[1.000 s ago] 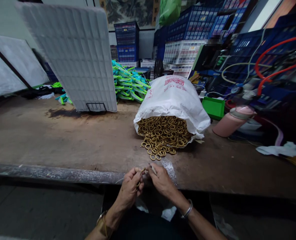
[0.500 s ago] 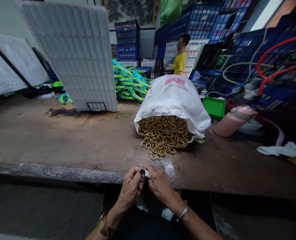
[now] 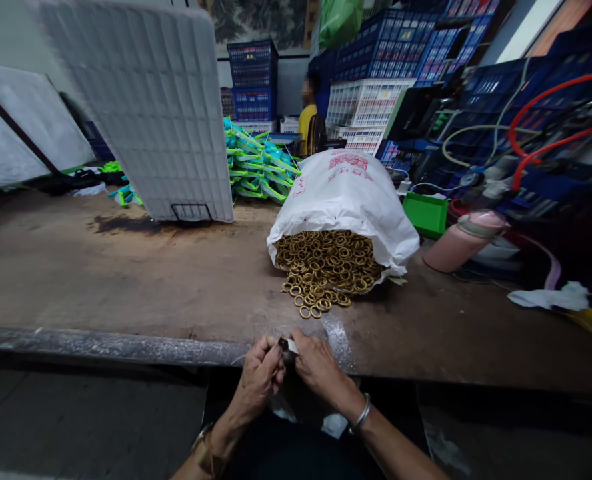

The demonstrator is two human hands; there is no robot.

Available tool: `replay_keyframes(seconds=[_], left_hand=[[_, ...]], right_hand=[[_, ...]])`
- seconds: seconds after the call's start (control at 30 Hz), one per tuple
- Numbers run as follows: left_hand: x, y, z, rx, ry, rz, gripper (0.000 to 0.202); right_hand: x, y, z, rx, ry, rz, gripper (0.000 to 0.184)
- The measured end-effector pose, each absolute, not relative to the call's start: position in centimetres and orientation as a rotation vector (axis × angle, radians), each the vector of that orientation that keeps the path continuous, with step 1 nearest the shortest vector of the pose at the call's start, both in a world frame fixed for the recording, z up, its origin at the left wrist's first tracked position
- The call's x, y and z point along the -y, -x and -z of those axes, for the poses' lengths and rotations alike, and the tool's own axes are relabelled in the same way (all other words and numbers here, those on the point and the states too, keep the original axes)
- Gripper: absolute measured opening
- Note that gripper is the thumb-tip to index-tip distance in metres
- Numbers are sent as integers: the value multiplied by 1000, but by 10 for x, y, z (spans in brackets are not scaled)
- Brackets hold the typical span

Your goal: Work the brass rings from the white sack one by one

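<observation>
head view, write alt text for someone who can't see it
A person's right hand holds a small dark-and-white object up to the closed left hand at a table's near edge. Beyond, gold-coloured rings spill from a white sack onto the table.

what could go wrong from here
The loose rings in front of the sack lie near the table's front edge; a knock might roll some off. The sack's mouth is open, so more could spill. The right hand holds a small white-and-dark item close to the left hand; a slip might jab that hand.
</observation>
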State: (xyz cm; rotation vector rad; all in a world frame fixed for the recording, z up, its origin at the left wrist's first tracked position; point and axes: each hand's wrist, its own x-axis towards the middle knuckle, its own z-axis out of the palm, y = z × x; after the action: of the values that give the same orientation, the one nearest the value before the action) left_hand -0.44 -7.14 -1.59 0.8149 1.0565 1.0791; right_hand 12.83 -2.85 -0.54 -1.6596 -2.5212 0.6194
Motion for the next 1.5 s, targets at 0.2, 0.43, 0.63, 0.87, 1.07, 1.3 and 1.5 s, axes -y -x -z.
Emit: replay_keyframes(seconds=[0.2,0.43,0.63,0.87,1.07,1.3,1.5], left_hand=[[74,5,3,-866,-645,-1083,28],[63,11,5,-845,-441,-1144,25],[61,19,14,-713,-309,-1113,18],[52,21,23,-711,-207,-1126,19],[46,15,20,-829,-385,-1149,21],[42,8,21,-1245,-993,-1151,25],[46,4,19,-1196,-1350,-1161,25]], right_hand=[[4,-139,15,2329,1939,-352,25],[-12,-138,25,2234,2004,-189,14],[-15,-137,27,2206,1990,-221,13],[-8,-139,22,2142,1841,-289,13],[-8,-140,27,2063,1655,-453,20],[-5,-132,11,1558,1474,-1312,9],[10,-127,-7,1174,1357,-1920,11]])
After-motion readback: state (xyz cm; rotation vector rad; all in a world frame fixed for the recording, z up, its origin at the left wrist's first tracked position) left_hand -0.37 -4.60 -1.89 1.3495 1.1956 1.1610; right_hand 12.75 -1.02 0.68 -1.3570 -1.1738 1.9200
